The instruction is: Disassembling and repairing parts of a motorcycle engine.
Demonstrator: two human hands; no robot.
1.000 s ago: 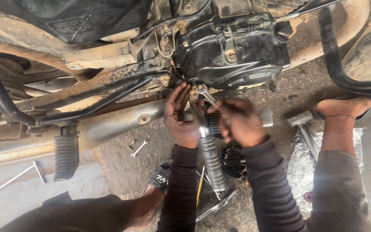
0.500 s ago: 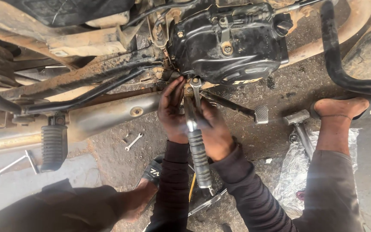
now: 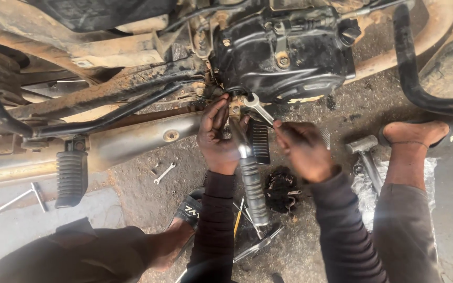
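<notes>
I look down at the underside of a motorcycle's black engine [image 3: 284, 50]. My left hand [image 3: 217, 139] reaches up under the engine, its fingers curled on a small fitting at the frame beside a chrome lever with a ribbed rubber grip [image 3: 252, 186]. My right hand [image 3: 302, 149] holds a silver spanner [image 3: 258, 109], whose ring end sits on a bolt at the engine's lower edge. Both arms wear dark sleeves.
A black ribbed footrest [image 3: 71, 178] hangs at the left on the frame tube [image 3: 106, 112]. A small spanner [image 3: 164, 173] lies on the dirt. A hammer [image 3: 365, 154], a T-handle wrench [image 3: 14, 199], a dark rag [image 3: 280, 188] and my sandalled feet [image 3: 420, 133] surround the work spot.
The view has shifted slightly. My right hand moved right and down, away from the left hand, swinging the spanner's handle outward while its ring end stays at the engine.
</notes>
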